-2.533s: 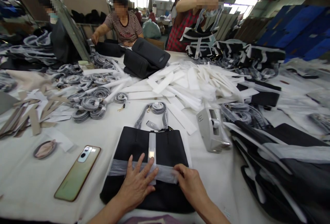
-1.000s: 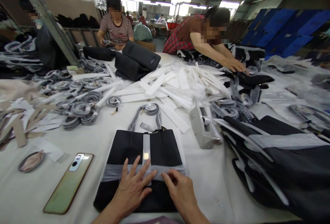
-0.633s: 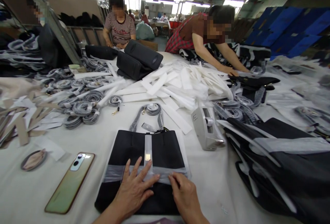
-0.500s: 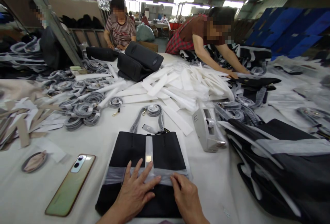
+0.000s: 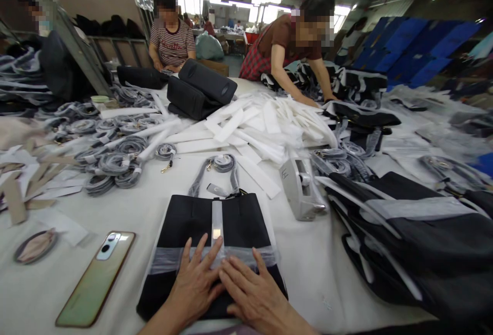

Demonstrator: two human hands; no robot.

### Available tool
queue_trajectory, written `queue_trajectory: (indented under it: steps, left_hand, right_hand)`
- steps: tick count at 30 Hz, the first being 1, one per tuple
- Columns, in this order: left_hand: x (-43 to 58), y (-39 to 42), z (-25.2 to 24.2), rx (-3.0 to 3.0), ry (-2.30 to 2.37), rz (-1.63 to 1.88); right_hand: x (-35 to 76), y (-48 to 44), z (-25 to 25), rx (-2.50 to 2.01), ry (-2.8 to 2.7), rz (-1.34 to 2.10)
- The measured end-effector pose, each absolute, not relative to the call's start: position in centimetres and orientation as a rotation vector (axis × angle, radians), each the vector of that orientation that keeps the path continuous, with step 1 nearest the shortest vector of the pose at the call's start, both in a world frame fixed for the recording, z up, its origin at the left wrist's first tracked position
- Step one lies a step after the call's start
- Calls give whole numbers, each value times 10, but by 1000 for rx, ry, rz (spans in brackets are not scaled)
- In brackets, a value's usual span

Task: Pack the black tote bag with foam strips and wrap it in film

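Observation:
A black handbag [image 5: 177, 222] lies flat on the white-covered table in front of me, its wrapped handle pointing away. Around its middle runs a translucent wrapping band [image 5: 164, 260], and a pale strip with a gold clasp [image 5: 216, 233] crosses it lengthwise. My left hand [image 5: 194, 278] rests on the band with fingers spread. Beside it, my right hand [image 5: 252, 286] also lies flat on the bag, fingers stretched out and touching the left hand's side. Neither hand grips anything. Beyond the bag's top edge is a coiled, wrapped strap [image 5: 223, 162].
A phone [image 5: 96, 278] lies to the left, near a tape dispenser-free hair band [image 5: 35, 246]. On the right are a grey tape dispenser [image 5: 304, 191] and stacked black bags [image 5: 416, 237]. White foam strips [image 5: 265, 124] heap up ahead; two people work across the table.
My right hand has gone from pinched fingers at the band's right side to lying flat, further left beside my left hand. The view has shifted slightly right.

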State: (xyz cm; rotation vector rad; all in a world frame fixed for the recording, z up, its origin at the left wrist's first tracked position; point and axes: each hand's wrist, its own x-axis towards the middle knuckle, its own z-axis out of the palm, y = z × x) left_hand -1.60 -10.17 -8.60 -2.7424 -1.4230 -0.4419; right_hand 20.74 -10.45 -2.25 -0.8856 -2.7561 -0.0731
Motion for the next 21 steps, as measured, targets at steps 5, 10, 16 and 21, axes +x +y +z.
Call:
queue_trajectory:
  steps: [5, 10, 16, 21]
  left_hand:
    - [-15, -102, -83, -2727, -1417, -397]
    - [-15, -102, -81, -2704, -1398, -356]
    - [-8, -104, -79, -2652, -1318, -361]
    - [21, -108, -83, -2789, -1088, -330]
  right_hand:
    - [224, -102, -35, -1042, -2842, -66]
    - [246, -96, -37, -1067, -2829, -17]
    - [249, -98, -45, -1068, -2821, 123]
    - [251, -100, -50, -1046, -2784, 116]
